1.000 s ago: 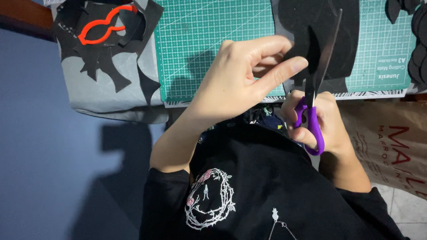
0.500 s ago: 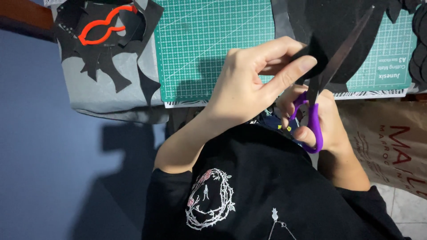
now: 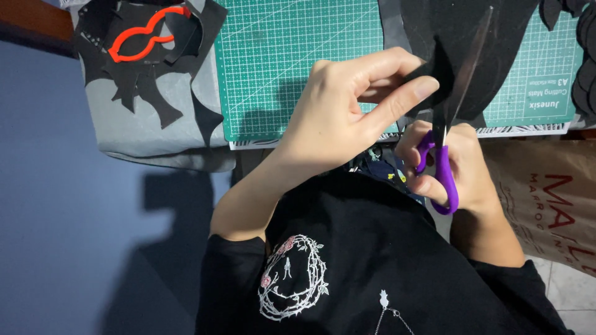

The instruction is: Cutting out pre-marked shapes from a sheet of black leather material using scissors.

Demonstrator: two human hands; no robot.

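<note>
My left hand (image 3: 351,108) pinches a small piece of black foam sheet (image 3: 434,65) between thumb and fingers, just above the near edge of the green cutting mat (image 3: 298,56). Purple-handled scissors (image 3: 441,167) are gripped in my right hand (image 3: 462,170). Their dark blades (image 3: 462,74) point up and away, nearly together, at the edge of the black piece. A larger black sheet (image 3: 490,37) lies on the mat behind them.
Black foam offcuts (image 3: 146,87) and a red outline-shaped cutter (image 3: 146,37) rest on a grey sheet at the left. More black cut pieces (image 3: 583,56) stack at the right edge. A brown paper bag (image 3: 552,198) stands on the tiled floor at the right.
The scissor blades opened wide half a second ago and have come nearly together on the black piece. My left hand shifted slightly with the piece.
</note>
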